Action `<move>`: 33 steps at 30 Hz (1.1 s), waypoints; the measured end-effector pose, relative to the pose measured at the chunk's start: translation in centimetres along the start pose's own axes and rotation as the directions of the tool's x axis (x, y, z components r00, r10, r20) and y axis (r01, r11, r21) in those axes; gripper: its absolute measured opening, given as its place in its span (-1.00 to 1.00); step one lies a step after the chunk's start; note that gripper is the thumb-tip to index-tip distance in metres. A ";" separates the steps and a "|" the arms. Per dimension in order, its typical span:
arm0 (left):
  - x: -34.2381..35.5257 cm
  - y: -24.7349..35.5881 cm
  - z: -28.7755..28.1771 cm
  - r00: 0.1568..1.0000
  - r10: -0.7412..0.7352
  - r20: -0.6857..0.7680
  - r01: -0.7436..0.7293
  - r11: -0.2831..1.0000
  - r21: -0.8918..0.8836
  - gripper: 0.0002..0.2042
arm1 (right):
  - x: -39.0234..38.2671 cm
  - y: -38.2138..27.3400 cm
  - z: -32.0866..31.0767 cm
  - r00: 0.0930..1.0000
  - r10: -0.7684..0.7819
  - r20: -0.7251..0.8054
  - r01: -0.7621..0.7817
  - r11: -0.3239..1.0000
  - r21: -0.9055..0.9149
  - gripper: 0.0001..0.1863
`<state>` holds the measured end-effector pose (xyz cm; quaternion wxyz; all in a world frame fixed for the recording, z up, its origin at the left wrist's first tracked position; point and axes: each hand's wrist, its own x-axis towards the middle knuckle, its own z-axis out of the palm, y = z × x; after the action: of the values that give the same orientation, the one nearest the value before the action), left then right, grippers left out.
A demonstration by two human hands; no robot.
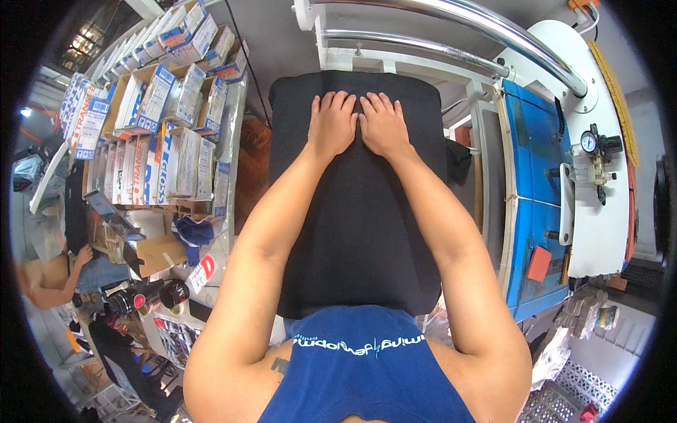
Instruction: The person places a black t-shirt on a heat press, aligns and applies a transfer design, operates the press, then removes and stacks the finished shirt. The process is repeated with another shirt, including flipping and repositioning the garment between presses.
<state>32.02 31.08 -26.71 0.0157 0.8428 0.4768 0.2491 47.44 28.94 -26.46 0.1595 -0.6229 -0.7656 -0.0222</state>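
Both palms lie flat on a black cloth [352, 225] spread smooth over a wide board with rounded corners. Near the board's far edge, my left hand [333, 125] rests with fingers stretched forward and holds nothing. Beside it, my right hand [383, 125] presses on the same cloth, fingers slightly apart, the two thumbs close together. The cloth's near edge runs up against my blue sleeveless shirt [367, 366]. What lies under the cloth is hidden.
Shiny metal bars [423, 46] on a white frame stand beyond the board. To the right are a blue panel [539, 190] and a pressure gauge [589, 142]. Stacked cartons [151, 99] fill a left shelf. Another person's arm [56, 285] shows at far left.
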 end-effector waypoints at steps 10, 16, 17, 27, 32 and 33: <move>4.1 -7.0 -1.9 0.915 -0.261 0.308 0.190 0.951 0.242 -0.66 | 2.3 7.2 -3.4 0.930 0.281 0.237 -0.267 0.959 -0.090 -0.54; -7.6 -17.1 -6.9 0.642 -0.710 0.290 0.758 0.533 -0.376 -0.37 | -12.4 16.2 -5.5 0.501 0.787 0.360 -0.847 0.362 0.390 -0.19; -10.3 -16.8 -6.7 0.420 -0.686 0.594 0.896 0.208 -0.393 -0.30 | -15.4 16.5 -5.5 0.216 0.623 0.752 -0.949 -0.046 0.311 -0.02; -12.0 -18.3 0.6 0.535 -0.561 0.632 0.441 -0.453 -0.775 -0.22 | -14.5 19.6 1.7 0.650 0.721 0.241 0.070 -0.373 0.925 -0.28; -10.3 -23.8 -1.5 0.387 -0.529 0.755 0.390 -0.649 -0.654 -0.49 | -14.4 22.4 1.5 0.609 0.690 0.391 0.032 -0.514 0.857 -0.48; -10.3 -24.2 -1.8 0.415 -0.563 0.715 0.375 -0.610 -0.698 -0.50 | -14.6 22.5 2.0 0.593 0.720 0.361 -0.050 -0.414 0.909 -0.51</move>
<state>7.61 35.49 -35.69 0.7155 0.0844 0.4824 0.4982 71.17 20.64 -36.06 0.7230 -0.4824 -0.1139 0.4812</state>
